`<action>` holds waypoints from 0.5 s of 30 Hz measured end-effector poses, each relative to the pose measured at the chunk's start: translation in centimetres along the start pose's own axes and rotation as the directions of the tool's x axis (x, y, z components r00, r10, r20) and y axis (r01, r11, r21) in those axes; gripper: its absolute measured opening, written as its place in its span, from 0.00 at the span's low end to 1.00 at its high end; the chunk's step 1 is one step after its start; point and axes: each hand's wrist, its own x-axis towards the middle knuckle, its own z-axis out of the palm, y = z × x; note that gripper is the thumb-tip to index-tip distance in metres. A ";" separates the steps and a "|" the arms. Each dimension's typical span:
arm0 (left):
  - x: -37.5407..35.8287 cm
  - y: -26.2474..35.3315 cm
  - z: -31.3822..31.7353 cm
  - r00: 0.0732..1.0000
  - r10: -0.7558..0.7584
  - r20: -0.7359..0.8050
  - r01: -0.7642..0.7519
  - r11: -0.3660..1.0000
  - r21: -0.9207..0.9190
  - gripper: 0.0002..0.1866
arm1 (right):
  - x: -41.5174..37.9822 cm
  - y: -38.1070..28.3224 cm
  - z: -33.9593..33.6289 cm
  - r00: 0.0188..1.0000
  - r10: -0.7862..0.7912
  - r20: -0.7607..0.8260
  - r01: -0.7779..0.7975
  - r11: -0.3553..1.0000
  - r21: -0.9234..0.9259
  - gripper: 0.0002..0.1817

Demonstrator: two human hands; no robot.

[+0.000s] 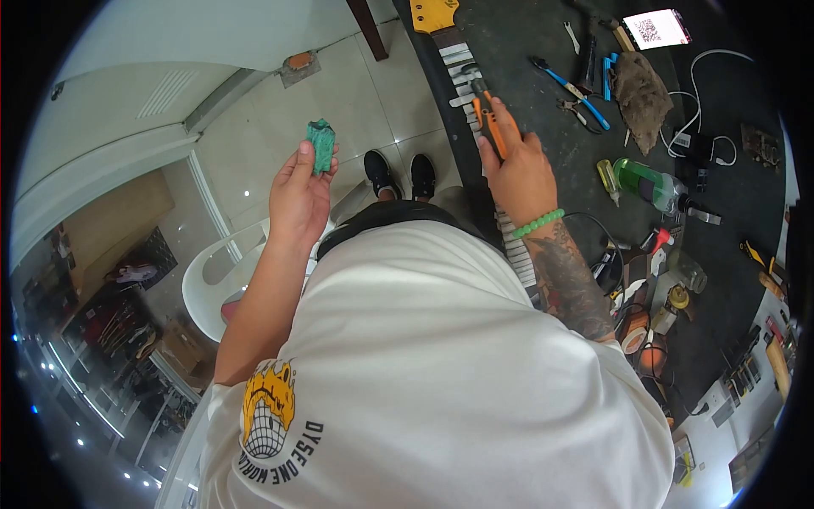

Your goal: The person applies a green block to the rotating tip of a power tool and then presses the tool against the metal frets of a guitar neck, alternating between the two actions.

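Observation:
My left hand (298, 191) is raised over the floor, thumb and fingers closed on a rough bar of green polishing compound (321, 146). On the other side, my right hand (523, 176) wraps round an orange-and-black rotary tool (490, 123). The tool's dark tip points down at the fretboard of a guitar neck (455, 56), right over its pale strips. The yellow headstock (434, 14) lies at the far end of that neck, which runs along the edge of the dark bench. My right forearm covers part of the neck.
On the bench (509, 51) lie blue-handled pliers (577, 92), a brown cloth (640, 97), a green spray bottle (649, 184) and a phone (657, 30). A black cable (604, 227) runs beside my right wrist. At left stands a white chair (203, 284).

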 end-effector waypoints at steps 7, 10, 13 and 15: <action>-0.1 -0.2 0.1 1.000 0.003 -0.001 -0.003 1.000 -0.005 0.21 | 0.3 0.7 -0.4 1.000 0.010 -0.009 -0.010 1.000 -0.007 0.36; -0.1 -0.1 0.0 1.000 -0.002 0.005 0.002 1.000 0.001 0.21 | -0.1 -0.2 -0.1 1.000 -0.006 0.017 0.006 1.000 -0.017 0.36; -0.1 0.0 0.1 1.000 0.009 0.008 -0.009 1.000 0.002 0.21 | -0.5 -1.0 0.2 0.999 -0.030 0.040 0.031 0.999 -0.011 0.35; 0.0 0.1 0.0 1.000 0.008 0.005 -0.008 1.000 0.004 0.21 | -0.5 -1.1 0.3 0.998 -0.047 0.042 0.048 0.999 -0.011 0.35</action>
